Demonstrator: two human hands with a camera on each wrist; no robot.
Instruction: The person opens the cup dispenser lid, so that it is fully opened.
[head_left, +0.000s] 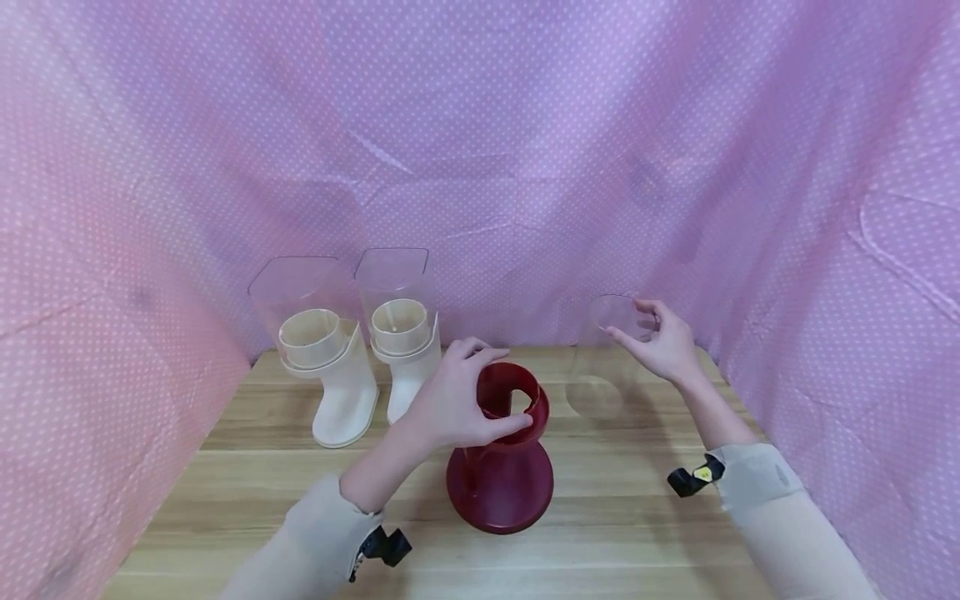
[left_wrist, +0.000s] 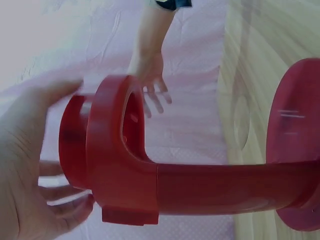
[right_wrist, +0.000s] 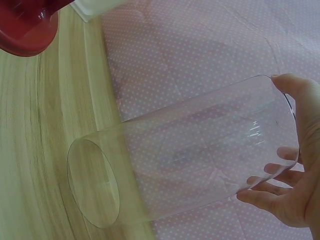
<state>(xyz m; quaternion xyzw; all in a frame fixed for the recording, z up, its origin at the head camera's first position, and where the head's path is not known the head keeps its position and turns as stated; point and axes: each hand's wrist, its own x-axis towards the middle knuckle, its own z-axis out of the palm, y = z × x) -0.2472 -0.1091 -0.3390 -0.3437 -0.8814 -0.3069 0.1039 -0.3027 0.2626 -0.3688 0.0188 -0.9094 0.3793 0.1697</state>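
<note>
A glossy red stand with a round base and a ring-shaped top stands upright on the wooden table. My left hand reaches round its top ring, the thumb on the near side and the fingers on the far side. In the left wrist view a gap shows between palm and ring. To the right, my right hand grips a clear cylinder by its upper rim, thumb and fingers on opposite sides. The cylinder is upright, its lower end at the table; whether it touches is hard to tell.
Two white stands with cream rings and clear hoppers stand at the back left of the wooden table. Pink dotted cloth hangs behind the table and along both sides.
</note>
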